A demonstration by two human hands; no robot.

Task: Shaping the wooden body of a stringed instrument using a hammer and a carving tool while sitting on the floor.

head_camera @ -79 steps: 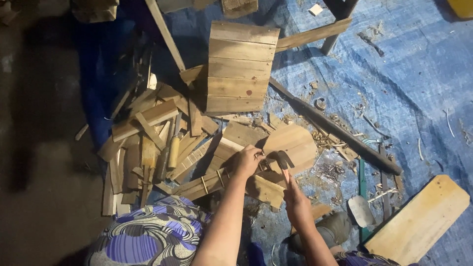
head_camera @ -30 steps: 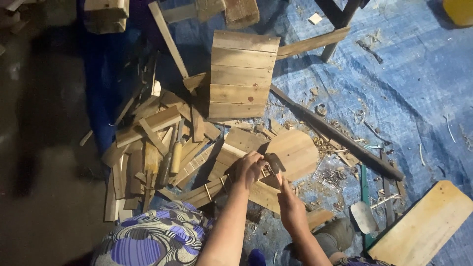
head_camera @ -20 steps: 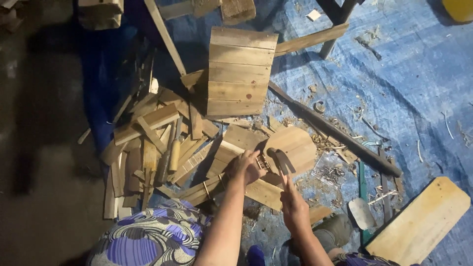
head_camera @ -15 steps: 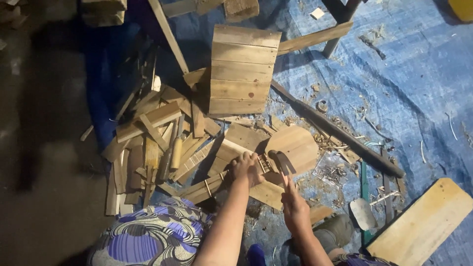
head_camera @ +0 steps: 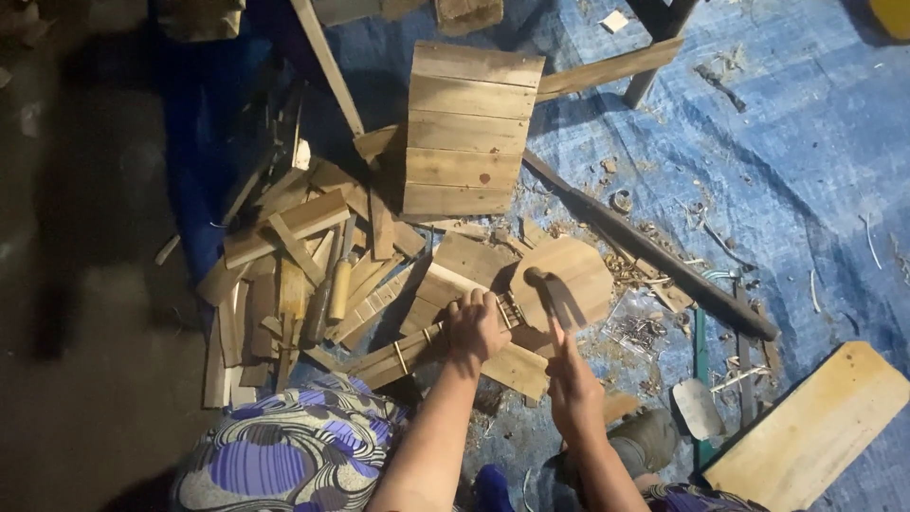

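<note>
My right hand (head_camera: 572,383) grips the handle of a hammer (head_camera: 550,294), whose dark head hangs just above an octagonal wooden piece (head_camera: 573,268). My left hand (head_camera: 472,327) presses down on a long wooden slat (head_camera: 393,356) that lies across other boards, fingers curled near the hammer head. A nail under the fingers cannot be made out. Both arms reach forward from the bottom of the view over a blue tarp (head_camera: 787,142).
A slatted wooden panel (head_camera: 469,133) lies beyond the hands. A heap of wood offcuts (head_camera: 294,256) sits to the left. A long dark bar (head_camera: 654,251) runs diagonally right. A pale plank (head_camera: 806,427) lies bottom right, beside a trowel-like metal blade (head_camera: 699,408).
The hammer has bobbed up and down over the octagonal piece while my left hand stayed on the slat. The view shifted slightly.
</note>
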